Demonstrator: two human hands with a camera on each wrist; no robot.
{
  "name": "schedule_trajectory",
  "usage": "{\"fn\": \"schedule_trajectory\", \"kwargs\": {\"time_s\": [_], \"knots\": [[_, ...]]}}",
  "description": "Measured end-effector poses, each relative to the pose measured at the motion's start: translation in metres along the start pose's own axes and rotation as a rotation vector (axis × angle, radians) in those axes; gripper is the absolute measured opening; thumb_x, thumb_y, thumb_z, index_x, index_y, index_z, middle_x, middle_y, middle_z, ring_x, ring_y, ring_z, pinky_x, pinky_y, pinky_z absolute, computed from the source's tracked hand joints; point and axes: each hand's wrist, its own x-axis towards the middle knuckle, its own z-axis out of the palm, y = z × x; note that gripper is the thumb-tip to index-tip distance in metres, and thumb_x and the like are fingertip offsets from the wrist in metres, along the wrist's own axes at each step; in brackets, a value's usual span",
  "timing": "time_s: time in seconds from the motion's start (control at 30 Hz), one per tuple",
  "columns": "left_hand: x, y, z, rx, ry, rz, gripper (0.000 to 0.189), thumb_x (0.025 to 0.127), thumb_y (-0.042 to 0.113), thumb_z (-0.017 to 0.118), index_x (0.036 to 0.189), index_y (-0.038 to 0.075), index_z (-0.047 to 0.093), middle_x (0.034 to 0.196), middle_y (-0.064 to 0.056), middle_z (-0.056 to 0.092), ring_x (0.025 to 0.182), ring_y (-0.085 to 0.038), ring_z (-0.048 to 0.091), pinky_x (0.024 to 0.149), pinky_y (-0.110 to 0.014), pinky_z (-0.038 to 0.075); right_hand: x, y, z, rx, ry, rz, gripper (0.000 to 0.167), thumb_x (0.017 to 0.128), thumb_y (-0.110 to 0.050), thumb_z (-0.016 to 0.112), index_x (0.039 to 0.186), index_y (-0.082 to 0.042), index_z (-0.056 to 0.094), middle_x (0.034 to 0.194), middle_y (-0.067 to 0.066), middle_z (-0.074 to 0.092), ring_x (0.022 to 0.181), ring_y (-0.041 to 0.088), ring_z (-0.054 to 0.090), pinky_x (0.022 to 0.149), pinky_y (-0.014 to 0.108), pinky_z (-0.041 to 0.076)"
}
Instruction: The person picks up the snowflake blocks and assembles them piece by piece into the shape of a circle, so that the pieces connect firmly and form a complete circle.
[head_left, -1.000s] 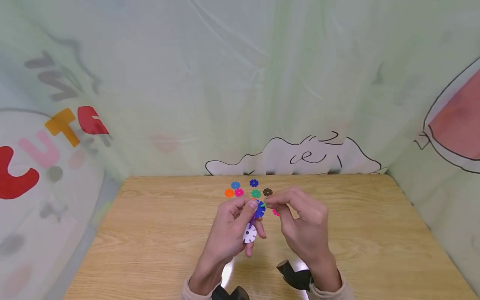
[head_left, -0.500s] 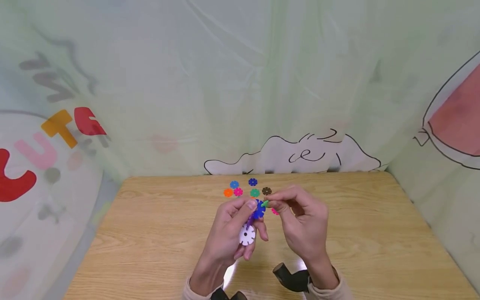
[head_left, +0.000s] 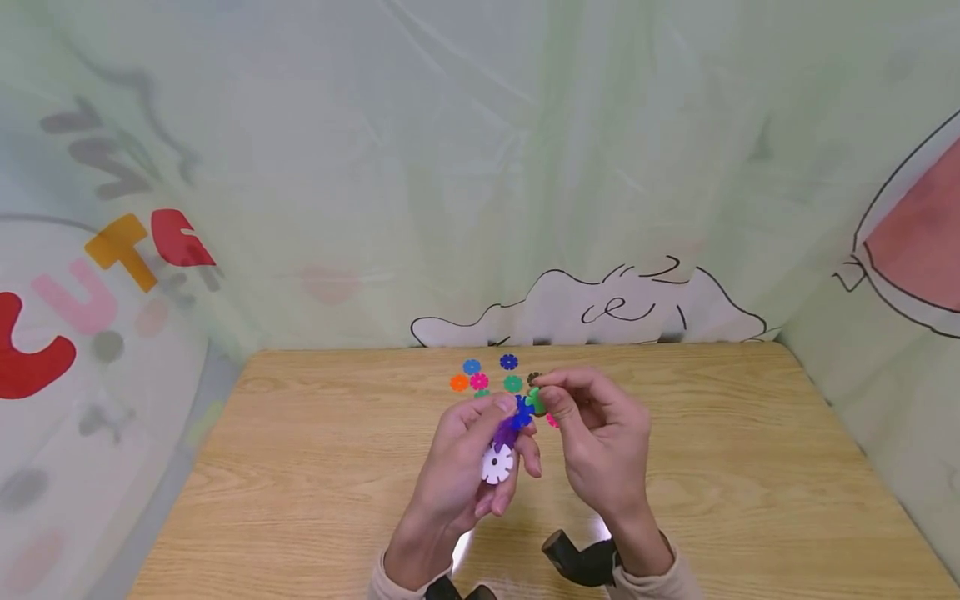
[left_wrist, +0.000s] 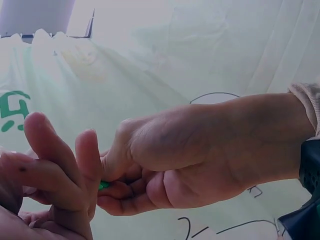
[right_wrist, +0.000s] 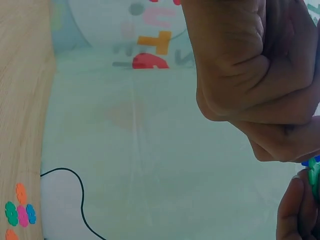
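Note:
In the head view my left hand (head_left: 467,454) grips a joined chain of slotted plastic discs between thumb and fingers. A white disc (head_left: 497,467) hangs at its near end, a purple disc (head_left: 504,435) comes after it, and a blue disc (head_left: 522,414) is at the far end. My right hand (head_left: 609,442) pinches a green disc (head_left: 535,402) by thumb and index finger, against the blue disc's edge. How far their slots engage cannot be told. Only a sliver of the green disc (left_wrist: 104,185) shows in the left wrist view, between the fingers.
On the wooden table (head_left: 315,467), beyond the hands, lie several loose discs, among them an orange disc (head_left: 459,382), a dark blue disc (head_left: 509,362) and a brown disc (head_left: 534,378). A pink disc (head_left: 552,421) is partly behind the right hand. A printed curtain (head_left: 480,183) encloses the table.
The green disc, edge-on earlier, has turned to show more of its face beside the blue one. The chain has tilted slightly in my left hand, and more of the purple disc shows.

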Motion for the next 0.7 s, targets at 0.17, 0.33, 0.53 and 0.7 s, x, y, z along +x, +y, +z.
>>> {"fn": "schedule_trajectory", "kwargs": {"time_s": [0.17,0.33,0.53,0.7], "knots": [[-0.0007,0.0012,0.0014,0.008,0.0,-0.002,0.03,0.113,0.021,0.047,0.097,0.002,0.063,0.071,0.003,0.073,0.038,-0.002,0.057,0.03,-0.014,0.035,-0.0011,-0.001,0.0016,0.016,0.017,0.007,0.007,0.097,0.017,0.062,0.097,0.015,0.069,0.097,-0.004,0.076,0.073,0.004,0.06,0.065,0.012,0.053],[-0.0011,0.0004,0.0022,-0.002,-0.037,0.017,0.029,0.113,0.017,0.044,0.094,0.004,0.062,0.069,0.002,0.072,0.038,-0.002,0.056,0.029,-0.017,0.035,-0.0004,-0.0043,0.0018,0.024,0.045,0.026,0.006,0.099,0.014,0.061,0.098,0.017,0.066,0.092,-0.006,0.075,0.07,0.001,0.059,0.062,0.011,0.05],[-0.0019,-0.0002,0.0036,-0.011,0.0,-0.025,0.029,0.113,0.018,0.043,0.095,0.005,0.061,0.069,0.002,0.071,0.037,-0.003,0.057,0.032,-0.015,0.037,0.0009,-0.0063,-0.0003,0.005,0.064,0.024,0.005,0.097,0.016,0.064,0.1,0.017,0.067,0.091,-0.006,0.075,0.069,-0.001,0.059,0.056,0.01,0.047],[-0.0026,0.0021,0.0057,0.0,0.041,-0.03,0.03,0.114,0.02,0.043,0.096,0.005,0.062,0.068,0.002,0.071,0.037,-0.004,0.057,0.032,-0.015,0.038,0.0008,-0.0044,-0.0034,-0.001,0.025,-0.003,0.006,0.095,0.015,0.066,0.099,0.014,0.07,0.094,-0.004,0.075,0.075,0.004,0.064,0.067,0.011,0.055]]}}
